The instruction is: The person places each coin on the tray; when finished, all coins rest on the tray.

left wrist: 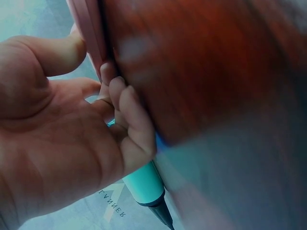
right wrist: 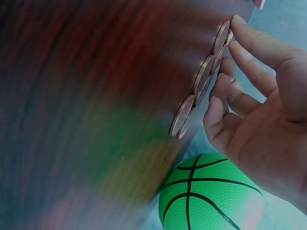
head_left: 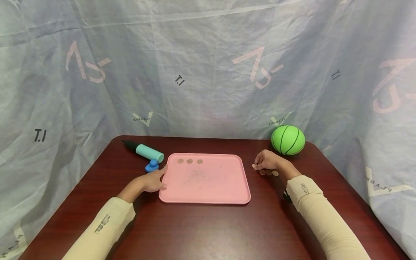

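Note:
A pink tray lies on the table, with three coins in a row near its far left corner. At its left side my left hand grips the rim between thumb and fingers; the left wrist view shows the tray edge between them. Right of the tray, my right hand pinches a coin between thumb and forefinger, close over the table. More coins lie in a row just under that hand, and the right wrist view shows these coins edge-on beside the curled fingers.
Beyond the left hand are a blue knobbed object and a turquoise cylinder with a black tapered end. A green ball with black lines sits at the back right. A printed grey cloth hangs behind the dark wooden table.

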Demonstrator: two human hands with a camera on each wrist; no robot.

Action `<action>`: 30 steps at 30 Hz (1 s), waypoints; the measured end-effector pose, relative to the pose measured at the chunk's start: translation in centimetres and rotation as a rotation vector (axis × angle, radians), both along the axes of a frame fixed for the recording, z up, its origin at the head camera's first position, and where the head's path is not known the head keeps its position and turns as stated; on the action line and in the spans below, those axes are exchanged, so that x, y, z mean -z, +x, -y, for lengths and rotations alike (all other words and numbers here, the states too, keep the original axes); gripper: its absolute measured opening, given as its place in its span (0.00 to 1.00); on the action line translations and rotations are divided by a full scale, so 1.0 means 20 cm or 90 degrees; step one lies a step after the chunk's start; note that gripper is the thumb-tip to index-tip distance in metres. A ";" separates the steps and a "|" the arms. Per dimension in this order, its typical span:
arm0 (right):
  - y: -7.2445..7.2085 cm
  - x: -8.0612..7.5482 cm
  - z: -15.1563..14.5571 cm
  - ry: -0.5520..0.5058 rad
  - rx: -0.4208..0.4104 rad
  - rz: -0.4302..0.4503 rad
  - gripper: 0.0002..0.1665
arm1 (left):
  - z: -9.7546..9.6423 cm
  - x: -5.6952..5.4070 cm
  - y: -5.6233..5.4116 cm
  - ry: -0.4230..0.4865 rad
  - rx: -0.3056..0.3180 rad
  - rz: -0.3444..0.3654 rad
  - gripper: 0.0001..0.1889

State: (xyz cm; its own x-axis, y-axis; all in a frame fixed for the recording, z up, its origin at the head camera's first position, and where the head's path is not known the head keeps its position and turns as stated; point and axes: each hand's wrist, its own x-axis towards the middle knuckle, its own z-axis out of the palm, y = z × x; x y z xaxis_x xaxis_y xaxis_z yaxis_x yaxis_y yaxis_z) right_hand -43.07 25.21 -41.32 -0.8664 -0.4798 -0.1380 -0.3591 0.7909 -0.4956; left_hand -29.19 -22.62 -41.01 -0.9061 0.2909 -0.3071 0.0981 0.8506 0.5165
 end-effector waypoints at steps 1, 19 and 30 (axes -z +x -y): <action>0.00 0.00 0.00 -0.004 -0.001 0.001 0.10 | 0.00 0.00 0.00 -0.003 0.003 -0.002 0.44; 0.01 0.01 0.02 -0.052 0.011 0.066 0.09 | -0.01 0.00 0.01 0.003 -0.002 -0.005 0.45; 0.00 0.01 0.02 -0.052 0.005 0.063 0.12 | 0.00 0.00 0.00 0.001 0.004 -0.008 0.44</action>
